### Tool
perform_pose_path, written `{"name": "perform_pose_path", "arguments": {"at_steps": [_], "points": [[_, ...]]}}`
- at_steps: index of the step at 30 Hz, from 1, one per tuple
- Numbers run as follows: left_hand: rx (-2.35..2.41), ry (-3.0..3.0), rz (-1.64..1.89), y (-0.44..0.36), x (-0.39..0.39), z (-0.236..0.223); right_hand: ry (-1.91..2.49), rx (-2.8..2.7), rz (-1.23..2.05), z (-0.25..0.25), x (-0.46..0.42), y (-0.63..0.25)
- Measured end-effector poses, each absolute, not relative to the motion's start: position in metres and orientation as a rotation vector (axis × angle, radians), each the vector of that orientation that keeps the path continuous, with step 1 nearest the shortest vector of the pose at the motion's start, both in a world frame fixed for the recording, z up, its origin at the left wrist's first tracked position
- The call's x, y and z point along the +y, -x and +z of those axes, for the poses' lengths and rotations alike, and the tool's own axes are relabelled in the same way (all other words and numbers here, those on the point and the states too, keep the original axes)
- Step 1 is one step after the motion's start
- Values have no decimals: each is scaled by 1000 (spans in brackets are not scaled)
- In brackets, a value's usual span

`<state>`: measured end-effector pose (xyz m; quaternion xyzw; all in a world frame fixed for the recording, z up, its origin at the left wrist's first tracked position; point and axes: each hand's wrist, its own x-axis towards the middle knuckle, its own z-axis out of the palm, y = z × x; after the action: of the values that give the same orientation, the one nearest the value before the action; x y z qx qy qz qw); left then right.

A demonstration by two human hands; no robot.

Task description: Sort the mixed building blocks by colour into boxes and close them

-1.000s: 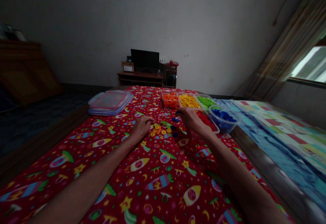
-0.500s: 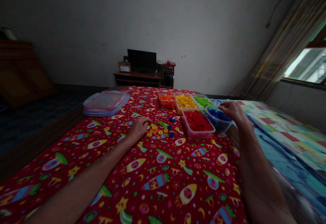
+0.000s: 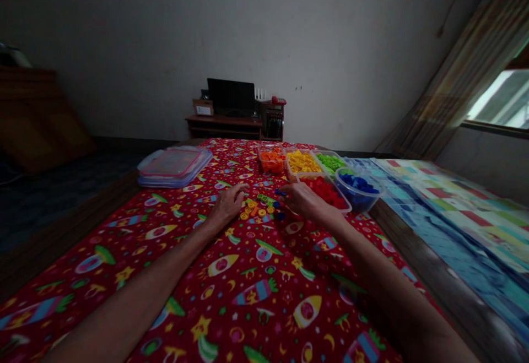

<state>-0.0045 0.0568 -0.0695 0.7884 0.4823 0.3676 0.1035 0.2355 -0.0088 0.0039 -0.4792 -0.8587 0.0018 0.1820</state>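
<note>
My left hand (image 3: 228,204) rests on the tablecloth, fingers loosely apart and holding nothing I can see. It lies beside the left edge of a small pile of plastic toy pieces: yellow round pieces (image 3: 244,216), an orange piece (image 3: 254,211), a green piece (image 3: 264,198) and dark blue pieces (image 3: 280,216). My right hand (image 3: 305,199) reaches in from the right, its fingertips closed at a blue plastic piece (image 3: 280,192) on the pile's far right side. The palm partly covers the tub of red pieces (image 3: 325,189).
Beyond my right hand stand tubs of orange (image 3: 273,160), yellow (image 3: 303,162) and green pieces (image 3: 329,161), with a round bowl of blue pieces (image 3: 359,184) at the right. Stacked lids (image 3: 176,164) lie at the left on the red patterned tablecloth (image 3: 248,253). A bed (image 3: 438,214) adjoins the right.
My right hand has moved left, from above the bowl of blue pieces to the blue piece by the pile. My left hand has stayed in place.
</note>
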Motion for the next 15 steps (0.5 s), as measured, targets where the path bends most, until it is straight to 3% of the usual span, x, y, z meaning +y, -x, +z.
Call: {"name": "perform_pose_path", "arguments": {"at_steps": [7, 15], "points": [[1053, -2552, 725, -2, 51, -71, 1347, -2586, 105, -34, -3, -224], [1087, -2339, 714, 14, 55, -42, 1326, -2494, -64, -26, -3, -211]]}}
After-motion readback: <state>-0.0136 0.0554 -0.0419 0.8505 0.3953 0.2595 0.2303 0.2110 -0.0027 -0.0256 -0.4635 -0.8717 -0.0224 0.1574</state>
